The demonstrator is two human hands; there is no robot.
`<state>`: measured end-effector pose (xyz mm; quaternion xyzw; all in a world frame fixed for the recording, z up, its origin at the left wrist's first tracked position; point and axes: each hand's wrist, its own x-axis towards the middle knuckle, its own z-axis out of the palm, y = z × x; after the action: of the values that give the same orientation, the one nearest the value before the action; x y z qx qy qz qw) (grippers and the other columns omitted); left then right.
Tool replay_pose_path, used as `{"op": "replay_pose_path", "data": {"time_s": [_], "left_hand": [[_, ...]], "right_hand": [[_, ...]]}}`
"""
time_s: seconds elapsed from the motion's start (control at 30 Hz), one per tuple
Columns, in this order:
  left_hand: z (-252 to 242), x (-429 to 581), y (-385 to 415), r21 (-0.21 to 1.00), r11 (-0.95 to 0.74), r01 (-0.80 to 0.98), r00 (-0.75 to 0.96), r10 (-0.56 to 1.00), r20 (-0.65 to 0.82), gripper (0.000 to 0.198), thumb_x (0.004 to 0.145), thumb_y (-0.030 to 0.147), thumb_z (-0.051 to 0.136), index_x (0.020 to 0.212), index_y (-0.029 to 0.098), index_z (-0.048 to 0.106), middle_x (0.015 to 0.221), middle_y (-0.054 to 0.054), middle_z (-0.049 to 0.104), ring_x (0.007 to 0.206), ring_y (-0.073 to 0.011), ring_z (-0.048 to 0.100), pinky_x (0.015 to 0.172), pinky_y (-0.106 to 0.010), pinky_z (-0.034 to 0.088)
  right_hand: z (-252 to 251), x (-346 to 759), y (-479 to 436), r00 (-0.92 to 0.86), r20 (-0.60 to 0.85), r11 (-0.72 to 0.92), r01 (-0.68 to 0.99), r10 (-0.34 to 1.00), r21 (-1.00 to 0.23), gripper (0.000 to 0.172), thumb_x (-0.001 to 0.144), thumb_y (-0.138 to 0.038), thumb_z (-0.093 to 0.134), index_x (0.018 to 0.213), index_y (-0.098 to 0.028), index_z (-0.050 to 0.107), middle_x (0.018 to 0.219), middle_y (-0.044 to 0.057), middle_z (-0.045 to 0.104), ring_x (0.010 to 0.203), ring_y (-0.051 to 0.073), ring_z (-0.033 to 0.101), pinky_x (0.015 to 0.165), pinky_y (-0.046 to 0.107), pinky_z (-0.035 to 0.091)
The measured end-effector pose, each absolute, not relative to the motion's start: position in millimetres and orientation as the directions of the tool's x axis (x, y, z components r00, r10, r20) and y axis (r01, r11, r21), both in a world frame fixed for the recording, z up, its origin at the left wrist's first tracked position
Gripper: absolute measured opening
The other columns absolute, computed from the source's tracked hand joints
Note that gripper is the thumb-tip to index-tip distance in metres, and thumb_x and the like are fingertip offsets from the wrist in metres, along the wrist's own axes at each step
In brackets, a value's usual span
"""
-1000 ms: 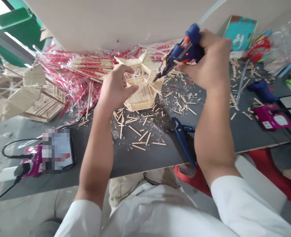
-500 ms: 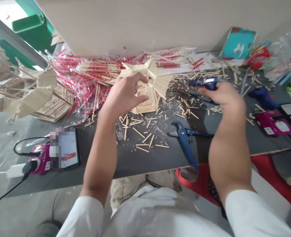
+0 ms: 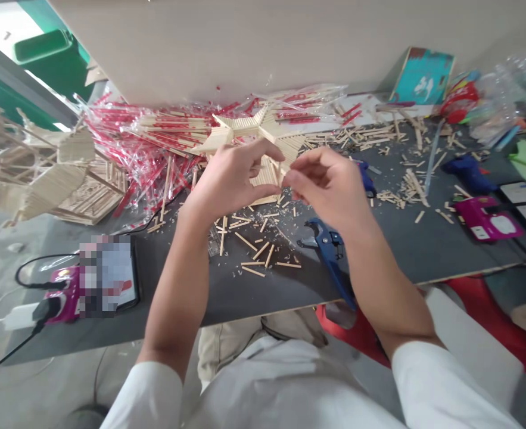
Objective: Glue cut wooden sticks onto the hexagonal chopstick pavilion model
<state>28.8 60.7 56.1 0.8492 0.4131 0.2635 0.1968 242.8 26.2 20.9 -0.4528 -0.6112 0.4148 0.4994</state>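
Only partly visible behind the left hand (image 3: pixel 232 182): stick model (image 3: pixel 245 124)

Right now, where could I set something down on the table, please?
A bare patch of table lies between the right forearm and the magenta box. A narrower strip follows the near edge, below the offcuts and left of the blue cutter. It is crowded around the stick model and wrapped sticks.

At twelve o'clock, the cream stick model (image 3: pixel 243 125) shows fine stripes; wrappers (image 3: pixel 115 128) at ten are red and clear, the cutter (image 3: pixel 333 262) at four blue, the socket block (image 3: pixel 478 215) at three magenta, the worktop (image 3: pixel 254 298) dark grey.
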Motion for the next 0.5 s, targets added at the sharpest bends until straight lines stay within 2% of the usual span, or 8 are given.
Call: {"op": "replay_pose_path", "data": {"time_s": [0.17,0.33,0.5], "left_hand": [[57,31,59,0.535,-0.589,0.606,0.558,0.794,0.241,0.03,0.084,0.035,0.079,0.111,0.025,0.07,0.065,0.002,0.043,0.064,-0.0178,0.044,0.065,-0.035,0.041],[54,27,64,0.603,-0.562,0.566,0.574,0.794,0.201,0.026,0.084,0.036,0.08,0.107,0.026,0.072,0.061,0.005,0.036,0.061,-0.0155,0.035,0.063,-0.033,0.035],[52,19,67,0.659,-0.486,0.574,0.536,0.831,0.146,0.007,0.088,0.032,0.074,0.091,0.027,0.077,0.055,0.004,0.036,0.055,-0.0144,0.033,0.059,-0.033,0.032]], "right_hand": [[-2,228,22,-0.133,0.113,0.098,-0.117,0.985,-0.988,0.04,0.076,-0.055,0.093,0.094,-0.026,0.071,0.077,-0.001,0.071,0.061,0.014,0.064,0.055,0.029,0.051],[-12,230,20,-0.113,0.064,0.045,-0.162,0.991,-0.986,0.038,0.072,-0.049,0.097,0.094,-0.026,0.076,0.075,0.0,0.072,0.064,0.015,0.065,0.057,0.03,0.053],[-19,223,11,-0.124,0.034,0.006,-0.219,0.992,-0.976,0.033,0.072,-0.046,0.097,0.09,-0.026,0.078,0.078,0.001,0.074,0.064,0.014,0.063,0.058,0.03,0.054]]}}
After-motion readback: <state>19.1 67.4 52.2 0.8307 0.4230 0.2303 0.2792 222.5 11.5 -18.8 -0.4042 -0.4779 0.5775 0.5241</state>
